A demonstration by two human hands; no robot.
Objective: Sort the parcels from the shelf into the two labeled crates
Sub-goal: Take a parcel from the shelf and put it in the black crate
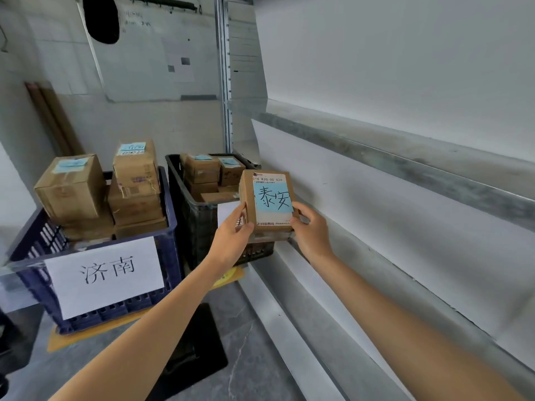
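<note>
One brown cardboard parcel with a blue handwritten note is gripped upright at its lower corners by curled fingers of left hand and right hand, beside the shelf. Two crates are seen: the blue crate near left and the black crate just behind the parcel. At least four boxes are stacked in each.

Soft, even, cool light fills the scene and casts no hard shadows. The white back panel of the shelf is brightest, nearly washed out toward the upper right corner. The wide lens bows the shelf's metal edges and stretches the frame's corners. The label on the parcel reads sharp, while the far wall is soft and hazy. The floor lies dimmer.
</note>
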